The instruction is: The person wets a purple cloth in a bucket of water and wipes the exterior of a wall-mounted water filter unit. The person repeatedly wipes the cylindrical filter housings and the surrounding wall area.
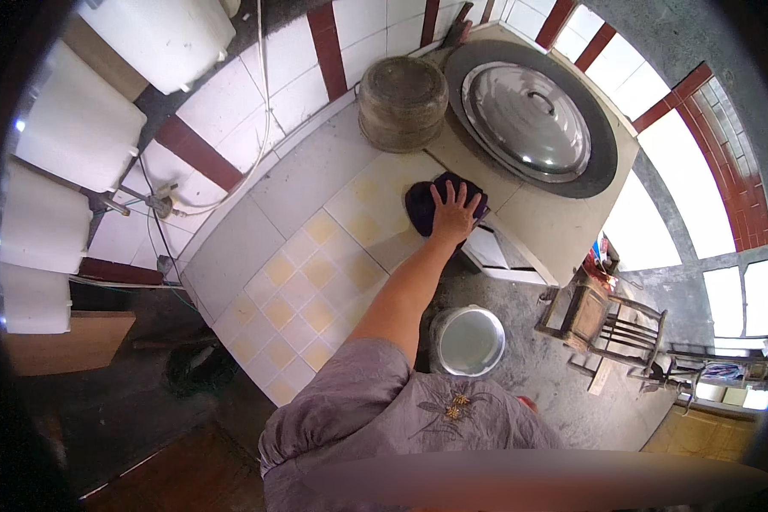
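My left hand [453, 214] lies palm down with spread fingers on a bunched dark purple cloth [420, 208]. It presses the cloth onto the tiled counter [320, 256], close to the counter's inner corner. Behind the cloth stands a dull, stained metal pot [403, 105], apparently bottom up. To the right of it, a large wok [605, 147] is set into the stove top [550, 224], with a shiny domed metal lid [525, 121] on it. My right hand is out of view.
A metal bucket [470, 342] holding cloudy liquid stands on the floor below the counter. Wooden chairs [614, 326] are at the right. Several white plastic containers [80, 121] line the left, near a wall tap [160, 205] and a pale hose [265, 96].
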Action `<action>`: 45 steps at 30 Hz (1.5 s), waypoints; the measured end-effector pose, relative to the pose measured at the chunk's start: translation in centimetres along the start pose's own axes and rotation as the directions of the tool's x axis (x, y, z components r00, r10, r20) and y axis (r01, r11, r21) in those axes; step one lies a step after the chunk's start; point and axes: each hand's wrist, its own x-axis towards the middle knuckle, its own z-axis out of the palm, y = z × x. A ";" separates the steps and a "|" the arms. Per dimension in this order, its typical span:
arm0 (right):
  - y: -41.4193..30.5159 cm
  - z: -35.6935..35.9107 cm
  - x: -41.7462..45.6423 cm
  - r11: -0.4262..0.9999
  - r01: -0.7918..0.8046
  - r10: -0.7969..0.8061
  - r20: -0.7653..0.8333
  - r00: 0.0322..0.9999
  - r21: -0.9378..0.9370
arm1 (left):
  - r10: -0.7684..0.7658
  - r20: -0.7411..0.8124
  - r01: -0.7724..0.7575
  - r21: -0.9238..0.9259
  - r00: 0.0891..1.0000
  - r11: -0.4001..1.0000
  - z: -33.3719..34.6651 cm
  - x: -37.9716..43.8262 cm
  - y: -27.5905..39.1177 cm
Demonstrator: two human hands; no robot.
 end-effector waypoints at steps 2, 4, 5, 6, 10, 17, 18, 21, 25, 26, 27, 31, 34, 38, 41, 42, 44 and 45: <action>-0.7 1.6 0.6 0.977 0.114 -0.123 -0.038 0.992 -0.182 | -0.012 -0.028 0.012 -0.025 1.000 1.000 0.3 -1.1 -0.9; -0.3 2.9 1.2 0.995 0.046 -0.047 -0.017 0.999 -0.092 | -0.041 -0.084 0.038 -0.035 0.996 0.999 0.5 -2.8 -1.9; 0.9 3.2 1.8 0.976 0.129 -0.129 0.011 0.992 -0.175 | -0.101 -0.092 0.098 -0.039 0.991 0.994 0.6 -4.3 -3.0; 3.4 2.6 2.6 0.940 0.209 -0.201 0.058 0.978 -0.269 | -0.175 -0.098 0.171 -0.051 0.980 0.984 0.3 -6.3 -4.3; 8.2 -2.8 6.7 0.985 -0.155 0.142 0.153 0.978 0.079 | -0.461 -0.236 0.471 -0.015 0.856 0.882 3.4 -20.2 -12.3; -8.4 -3.5 9.7 0.876 -0.383 0.344 0.178 0.922 0.292 | -0.966 0.119 0.947 0.201 0.229 0.250 -2.5 -46.2 -22.1; -9.8 -3.7 10.3 0.882 -0.379 0.348 0.158 0.924 0.279 | -0.994 0.038 0.974 0.202 0.099 0.104 -2.9 -48.1 -22.5; -10.8 -4.4 12.7 0.886 -0.350 0.315 0.157 0.936 0.305 | -0.975 0.174 0.987 -0.047 -0.141 -0.151 -7.8 -51.2 -23.5; -10.2 -4.0 14.2 0.899 -0.332 0.281 0.202 0.938 0.287 | -0.947 -0.039 0.935 -0.156 0.318 0.320 -12.1 -46.6 -21.9; -10.3 -3.9 14.1 0.915 -0.313 0.266 0.203 0.942 0.253 | -0.920 -0.116 0.902 -0.185 0.374 0.390 -12.0 -44.4 -21.2; -10.6 -3.6 14.0 0.930 -0.294 0.253 0.197 0.947 0.220 | -0.862 -0.169 0.837 -0.210 0.478 0.505 -12.5 -41.2 -19.9; -6.0 -3.4 14.8 0.903 -0.344 0.283 0.246 0.927 0.257 | -0.647 -0.104 0.595 -0.306 0.755 0.743 -12.0 -26.8 -14.7; -3.8 -3.4 13.9 0.876 -0.358 0.294 0.229 0.928 0.324 | -0.377 -0.160 0.199 -0.632 0.912 0.749 -9.2 -17.9 -13.6; -8.4 -2.8 9.8 0.878 -0.271 0.244 0.118 0.963 0.395 | -0.325 0.279 0.197 -0.945 0.904 -0.262 -10.7 -12.5 -14.3; -1.2 -2.3 8.7 0.686 -0.413 0.444 0.105 0.890 0.598 | -0.519 0.055 -0.161 -0.918 0.853 -0.362 -13.1 -12.2 -18.0; -0.9 -1.3 8.6 0.689 -0.418 0.450 0.103 0.887 0.592 | -0.672 -0.110 -0.173 -0.984 0.732 -0.028 -13.7 -11.7 -20.5; -0.7 0.8 8.2 0.704 -0.418 0.451 0.094 0.888 0.574 | -0.702 -0.518 -0.061 -0.823 0.488 0.564 -17.5 -10.9 -24.3; -0.5 1.9 8.2 0.705 -0.414 0.448 0.092 0.889 0.576 | -0.597 -0.704 0.027 -0.638 0.384 0.770 -21.6 -11.0 -24.6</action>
